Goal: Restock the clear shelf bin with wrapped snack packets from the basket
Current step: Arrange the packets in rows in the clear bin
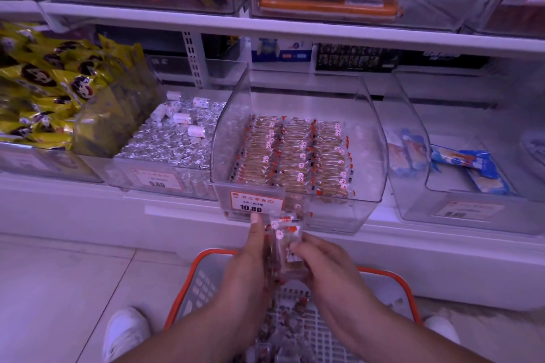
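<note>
Head view: at lower centre, both hands, left hand (250, 256) and right hand (318, 256), clasp a stack of packets (284, 244) above the basket (206, 280). Keep it squared, lift over the front lip, and lay it along the rows. Bin (298, 156), mid-frame, tagged 10.80; above, 1.00.

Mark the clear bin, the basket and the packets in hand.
clear bin (372, 138): head view, right side wall.
basket (396, 279): head view, orange rim at right.
packets in hand (290, 247): head view, middle of the stack.
</note>
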`<action>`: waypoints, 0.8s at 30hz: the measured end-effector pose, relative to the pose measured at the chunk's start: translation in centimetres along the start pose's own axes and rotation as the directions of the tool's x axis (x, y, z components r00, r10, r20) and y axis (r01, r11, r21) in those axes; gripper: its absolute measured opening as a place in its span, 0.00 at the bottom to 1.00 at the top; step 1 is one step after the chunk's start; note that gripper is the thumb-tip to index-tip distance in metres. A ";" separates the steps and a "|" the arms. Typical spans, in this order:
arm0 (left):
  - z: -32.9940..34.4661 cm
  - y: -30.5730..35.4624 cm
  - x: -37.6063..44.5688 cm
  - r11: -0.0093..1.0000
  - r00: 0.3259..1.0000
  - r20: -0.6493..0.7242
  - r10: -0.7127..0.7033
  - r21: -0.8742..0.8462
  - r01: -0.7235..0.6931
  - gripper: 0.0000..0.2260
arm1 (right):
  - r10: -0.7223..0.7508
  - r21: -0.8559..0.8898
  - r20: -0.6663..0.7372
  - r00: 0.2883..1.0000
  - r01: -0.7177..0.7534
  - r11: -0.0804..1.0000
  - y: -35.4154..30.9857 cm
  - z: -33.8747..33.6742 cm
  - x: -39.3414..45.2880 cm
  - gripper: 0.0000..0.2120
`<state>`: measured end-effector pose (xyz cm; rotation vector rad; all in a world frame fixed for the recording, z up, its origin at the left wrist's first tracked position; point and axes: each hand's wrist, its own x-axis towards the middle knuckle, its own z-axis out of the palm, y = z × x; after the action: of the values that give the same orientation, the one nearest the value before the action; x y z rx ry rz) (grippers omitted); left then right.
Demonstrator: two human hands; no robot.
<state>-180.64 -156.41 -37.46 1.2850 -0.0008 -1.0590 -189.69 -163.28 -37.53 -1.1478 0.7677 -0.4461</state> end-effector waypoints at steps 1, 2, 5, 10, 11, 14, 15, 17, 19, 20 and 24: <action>0.1 -0.2 -0.1 1.000 0.999 0.034 -0.011 -0.004 0.011 0.31 | -0.016 -0.051 -0.008 1.000 0.015 0.999 0.1 0.1 -0.2 0.14; 0.1 -0.4 -0.1 1.000 0.997 0.072 -0.007 -0.003 0.008 0.30 | -0.028 -0.089 -0.015 1.000 0.026 0.996 0.2 0.2 -0.4 0.15; 0.1 -0.8 -0.1 0.995 0.985 0.157 0.067 0.059 -0.077 0.23 | 0.000 -0.102 0.071 0.997 0.008 0.995 0.5 0.8 -0.7 0.16; 0.5 -0.3 -1.1 0.955 0.974 0.085 0.208 0.199 -0.221 0.31 | -0.062 -0.085 0.164 0.985 0.077 0.993 0.1 0.9 -0.8 0.18; 0.6 0.0 -1.2 0.942 0.969 0.065 0.240 0.226 -0.249 0.32 | -0.095 -0.092 0.166 0.981 0.112 0.989 -0.1 0.8 -0.8 0.15; 0.6 0.9 -1.5 0.919 0.960 0.013 0.280 0.287 -0.272 0.30 | -0.245 -0.167 0.132 0.960 0.266 0.949 -0.4 0.4 -0.8 0.14; 0.7 1.1 -1.8 0.922 0.965 0.032 0.262 0.287 -0.260 0.31 | -0.303 -0.198 0.102 0.948 0.318 0.927 -0.5 0.3 -0.8 0.17; 0.9 1.3 -2.5 0.936 0.972 0.114 0.205 0.268 -0.229 0.36 | -0.392 -0.253 0.054 0.918 0.393 0.884 -0.8 0.3 -1.1 0.22; 1.2 1.4 -3.1 0.950 0.971 0.163 0.177 0.228 -0.211 0.35 | -0.466 -0.302 0.055 0.883 0.459 0.835 -0.7 0.5 -1.6 0.23; 1.3 1.5 -3.2 0.958 0.971 0.164 0.174 0.201 -0.205 0.34 | -0.491 -0.336 0.064 0.869 0.483 0.809 -0.4 0.6 -1.8 0.25; 2.2 2.5 -3.8 0.948 0.962 0.163 0.217 0.199 -0.248 0.26 | -0.538 -0.428 0.078 0.839 0.516 0.742 -0.8 0.6 -2.5 0.30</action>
<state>-182.33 -155.91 -32.77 1.3665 -0.3762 -0.9594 -190.86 -161.47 -35.86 -1.8008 0.5852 -0.8103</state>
